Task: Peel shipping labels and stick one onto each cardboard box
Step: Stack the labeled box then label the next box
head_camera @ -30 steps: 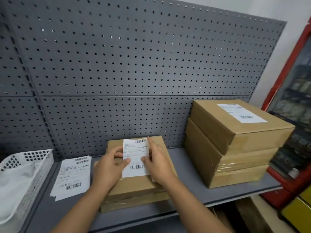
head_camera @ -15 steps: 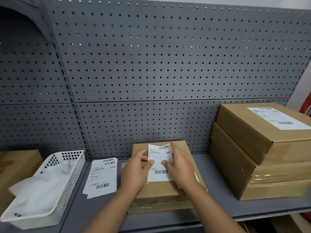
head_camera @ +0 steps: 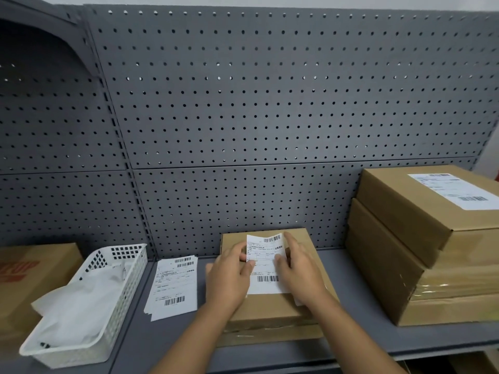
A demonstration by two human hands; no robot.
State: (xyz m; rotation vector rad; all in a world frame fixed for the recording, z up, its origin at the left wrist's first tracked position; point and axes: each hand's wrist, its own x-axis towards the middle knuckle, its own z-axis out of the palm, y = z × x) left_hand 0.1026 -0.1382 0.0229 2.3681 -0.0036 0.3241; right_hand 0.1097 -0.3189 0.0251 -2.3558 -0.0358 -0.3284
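Note:
A flat cardboard box lies on another one at the middle of the grey shelf. A white shipping label with barcodes lies on its top, lower part flat, upper edge wavy and slightly raised. My left hand pinches the label's left edge, thumb on top. My right hand rests on the right edge with straight fingers, index pointing up along it. A small stack of loose labels lies on the shelf left of the box.
At the right stands a stack of three larger boxes; the top one carries a label. A white plastic basket with white paper sits at the left, beside another box. A grey pegboard closes the back.
The camera has swung left, bringing the basket and left box into view. Both hands stay on the label on the middle box with little movement.

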